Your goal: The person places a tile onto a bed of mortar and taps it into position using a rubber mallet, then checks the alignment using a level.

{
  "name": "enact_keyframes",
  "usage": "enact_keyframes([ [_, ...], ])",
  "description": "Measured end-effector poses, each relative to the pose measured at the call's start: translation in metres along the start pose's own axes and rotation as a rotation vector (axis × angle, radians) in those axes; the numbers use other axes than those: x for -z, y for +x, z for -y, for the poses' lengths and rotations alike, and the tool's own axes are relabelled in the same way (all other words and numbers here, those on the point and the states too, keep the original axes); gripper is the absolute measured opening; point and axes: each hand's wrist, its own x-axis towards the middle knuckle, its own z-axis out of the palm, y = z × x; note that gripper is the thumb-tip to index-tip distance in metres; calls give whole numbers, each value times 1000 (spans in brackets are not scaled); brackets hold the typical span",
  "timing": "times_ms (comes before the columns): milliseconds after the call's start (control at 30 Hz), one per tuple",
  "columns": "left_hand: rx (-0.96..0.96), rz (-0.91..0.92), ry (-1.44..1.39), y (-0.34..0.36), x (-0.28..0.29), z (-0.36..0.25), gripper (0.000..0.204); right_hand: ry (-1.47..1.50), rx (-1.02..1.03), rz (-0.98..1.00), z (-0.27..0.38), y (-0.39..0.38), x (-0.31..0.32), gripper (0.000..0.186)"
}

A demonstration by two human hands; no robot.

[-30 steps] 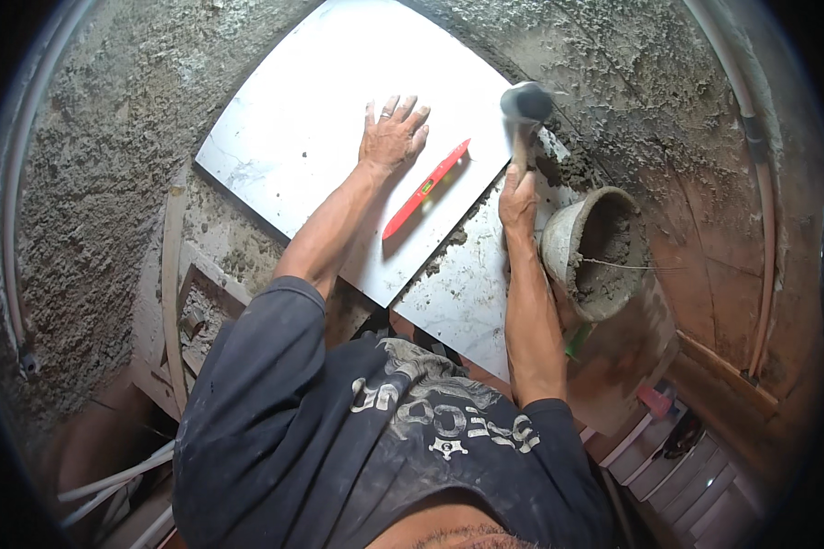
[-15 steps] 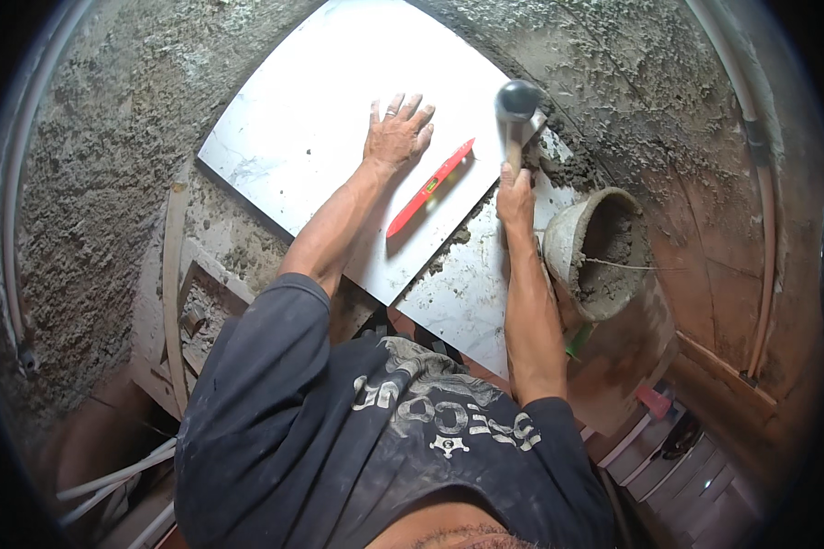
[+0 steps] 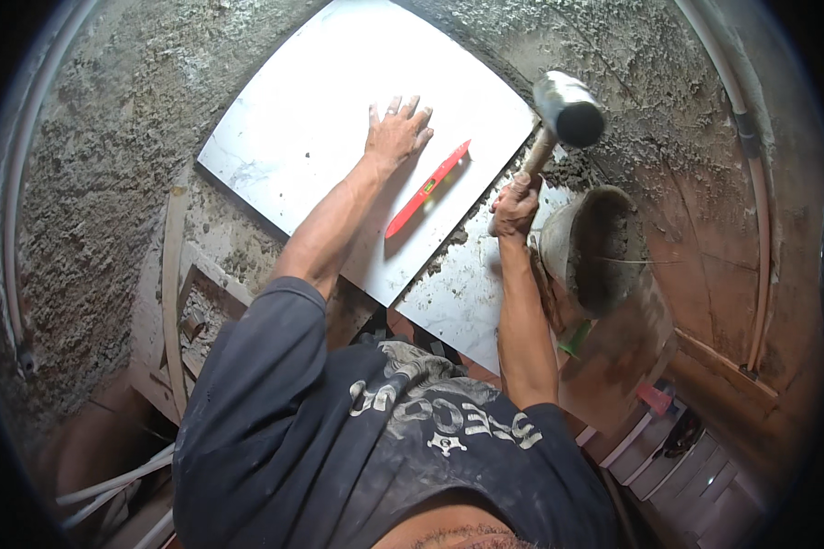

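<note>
A large white marbled tile [image 3: 339, 82] lies in front of me, with a few dark crumbs of mortar on it. My left hand [image 3: 397, 134] rests flat on the tile, fingers spread. Just right of that hand lies a red spirit level [image 3: 428, 188], slanting across the surface. My right hand [image 3: 515, 207] is wrapped round the wooden handle of a rubber mallet [image 3: 569, 110]. The mallet's head, pale with a black face, is raised beyond the tile's right corner. Below this hand is a second white tile [image 3: 462, 302], smeared with mortar.
A mortar-caked bucket [image 3: 563, 242] stands tilted at the right, its inside coated grey. Rough plastered walls [image 3: 110, 165] rise on both sides, with a conduit pipe [image 3: 751, 146] at the right. Left of the tile are wooden boards [image 3: 174, 293]. Wet mortar [image 3: 566, 169] lies by the tile's right corner.
The mallet has swung up and to the right, off the tile's right edge, and its head has tipped over. My left hand and the spirit level have stayed in place.
</note>
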Motion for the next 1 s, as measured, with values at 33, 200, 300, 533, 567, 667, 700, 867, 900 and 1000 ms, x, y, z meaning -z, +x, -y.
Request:
enact_keyframes([
  [33,21,58,-16,3,8,-1,48,-202,79,-24,-4,2,-2,48],
  [200,117,395,-116,24,33,-6,61,358,-199,144,45,1,6,42],
  [300,138,412,-113,31,41,-20,61,9,92,-37,-4,16,-6,45],
  [533,218,478,-180,33,42,-21,54,-93,55,76,4,43,-17,55],
  [567,208,472,-187,35,42,-24,54,-221,199,3,-12,49,-21,55],
  [667,201,439,-196,32,35,-25,54,-303,166,127,-26,67,-29,60],
  [700,199,419,-194,28,25,-22,55,-295,74,224,-15,67,-29,62],
  [867,225,474,-205,38,39,-29,61,-340,361,91,-4,82,-49,61],
  [900,220,474,-209,37,37,-29,62,-448,457,83,-18,90,-52,59],
  [1000,220,438,-195,35,23,-18,66,-234,210,261,35,98,-59,59],
])
